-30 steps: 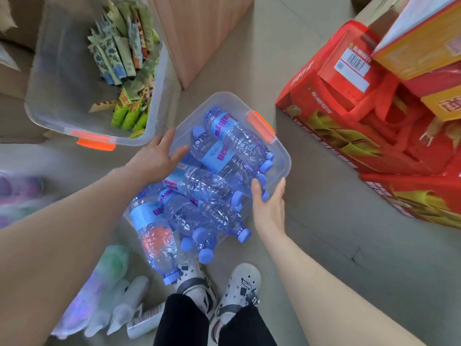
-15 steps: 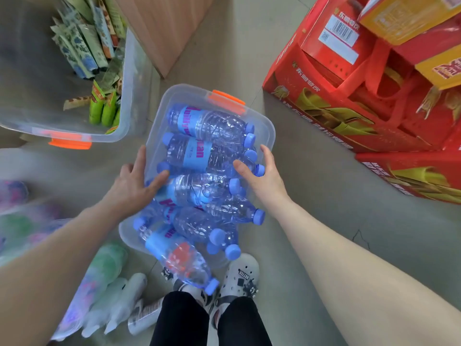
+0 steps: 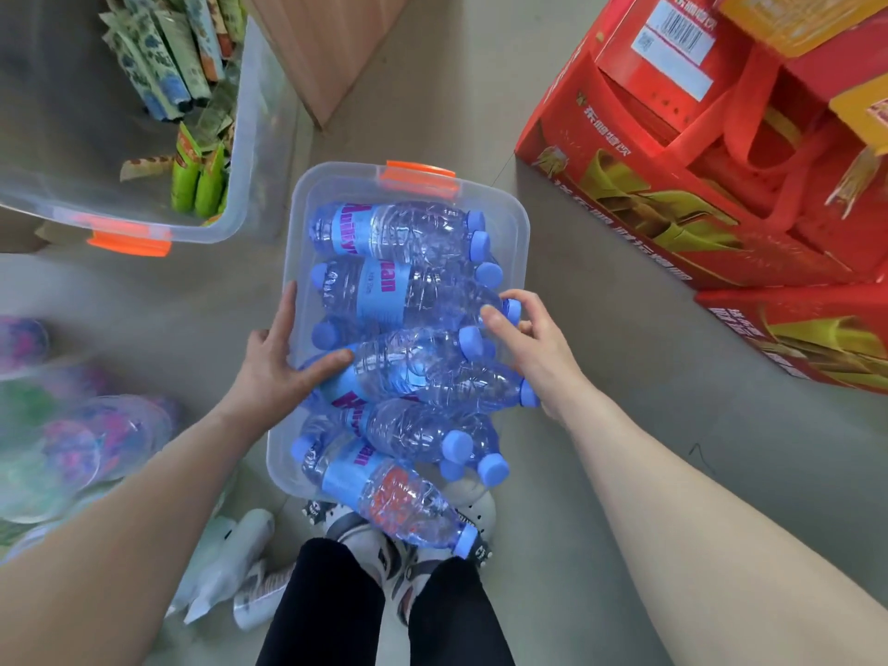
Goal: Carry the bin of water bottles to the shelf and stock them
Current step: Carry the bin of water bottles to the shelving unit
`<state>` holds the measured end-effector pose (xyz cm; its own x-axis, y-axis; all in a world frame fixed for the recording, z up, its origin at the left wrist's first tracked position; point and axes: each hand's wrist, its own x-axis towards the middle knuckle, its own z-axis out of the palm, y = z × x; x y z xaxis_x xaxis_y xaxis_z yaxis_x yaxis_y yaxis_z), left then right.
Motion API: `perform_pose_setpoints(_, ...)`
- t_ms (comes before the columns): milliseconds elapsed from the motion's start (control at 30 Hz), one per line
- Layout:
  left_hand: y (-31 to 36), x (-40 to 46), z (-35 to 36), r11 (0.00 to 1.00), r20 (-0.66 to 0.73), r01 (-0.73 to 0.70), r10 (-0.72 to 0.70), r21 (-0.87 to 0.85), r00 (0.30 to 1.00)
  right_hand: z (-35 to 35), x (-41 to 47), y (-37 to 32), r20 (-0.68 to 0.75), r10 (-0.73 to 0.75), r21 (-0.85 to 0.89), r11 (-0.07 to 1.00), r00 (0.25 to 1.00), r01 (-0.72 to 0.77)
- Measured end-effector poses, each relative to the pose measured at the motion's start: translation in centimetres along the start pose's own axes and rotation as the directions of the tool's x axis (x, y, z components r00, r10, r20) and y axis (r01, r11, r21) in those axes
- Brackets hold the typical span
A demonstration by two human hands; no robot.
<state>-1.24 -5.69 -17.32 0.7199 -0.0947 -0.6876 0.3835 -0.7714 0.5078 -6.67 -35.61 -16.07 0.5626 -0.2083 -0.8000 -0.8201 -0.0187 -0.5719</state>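
Note:
A clear plastic bin (image 3: 511,218) with an orange latch holds several blue-capped water bottles (image 3: 399,233) lying on their sides, piled above the rim. My left hand (image 3: 274,362) grips the bin's left wall, thumb inside against a bottle and fingers along the outside. My right hand (image 3: 533,343) grips the right rim, thumb over the bottles near their caps. The bin hangs above the floor in front of my legs. One bottle (image 3: 399,502) sticks out over the near end. No shelf is in view.
A larger clear bin (image 3: 250,137) of snack packets stands at the upper left. Red gift boxes (image 3: 672,151) are stacked on the right. White spray bottles (image 3: 226,564) and blurred colourful packs (image 3: 72,439) lie on the floor at the left. A wooden panel (image 3: 331,45) rises ahead.
The bin has swung from a diagonal to pointing straight ahead and sits closer to me. Both hands stayed on its sides. The view has shifted toward the red boxes.

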Motion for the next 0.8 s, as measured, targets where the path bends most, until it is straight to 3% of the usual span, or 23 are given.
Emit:
perform_pose_setpoints(200, 0.4, -0.6, -0.6, 0.998, 0.086, 0.018, -0.022, 0.053, 0.996, -0.5, -0.8, 0.1, -0.031, -0.010, -0.003, 1.000, 0.999, 0.010)
perform_pose_setpoints(433, 2.4, -4.7, 0.4, 0.998, 0.088, 0.023, -0.028, 0.058, 0.996, -2.6, -4.2, 1.5, -0.048, 0.002, -0.016, 1.000, 0.999, -0.003)
perform_pose_setpoints(800, 12.4, -15.2, 0.1, 0.978, 0.240, -0.085, 0.037, 0.191, 0.970, -10.3, -19.4, 2.1, -0.181, 0.067, 0.049, 0.997, 0.981, -0.059)
